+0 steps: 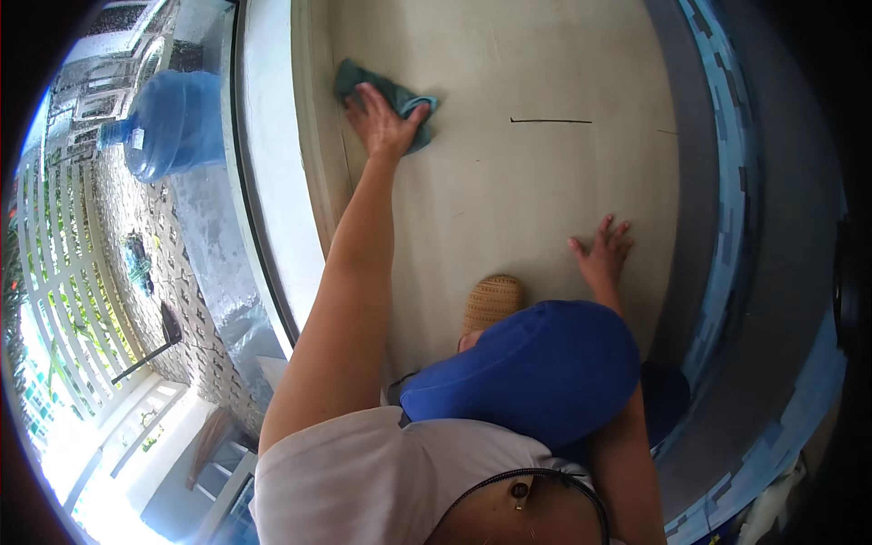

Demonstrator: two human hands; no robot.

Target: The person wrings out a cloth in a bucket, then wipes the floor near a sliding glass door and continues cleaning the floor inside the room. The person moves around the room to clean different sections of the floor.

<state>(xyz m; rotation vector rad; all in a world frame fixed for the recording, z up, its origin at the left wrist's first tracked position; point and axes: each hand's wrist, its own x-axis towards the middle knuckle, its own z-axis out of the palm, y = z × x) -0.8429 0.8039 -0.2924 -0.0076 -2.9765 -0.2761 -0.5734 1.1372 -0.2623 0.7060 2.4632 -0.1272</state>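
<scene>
My left hand [383, 122] presses a teal cloth [420, 139] onto the pale beige floor [518, 184], beside the base of a wall. The cloth is bunched, with a fold showing under my thumb. Nearer to me, my right hand [605, 252] is on the floor with its fingers spread, holding nothing. Between my arms my bent knee shows in blue trousers [524, 368]. A tan patterned slipper [494, 300] on my foot rests on the floor just beyond it.
Along the left runs a white ledge [272, 136] with a dark-edged frame. Past it stand a large blue water jug [180, 126], a paved area and a slatted white fence [61, 225]. A grey surface with a blue patterned band [732, 177] borders the floor at right.
</scene>
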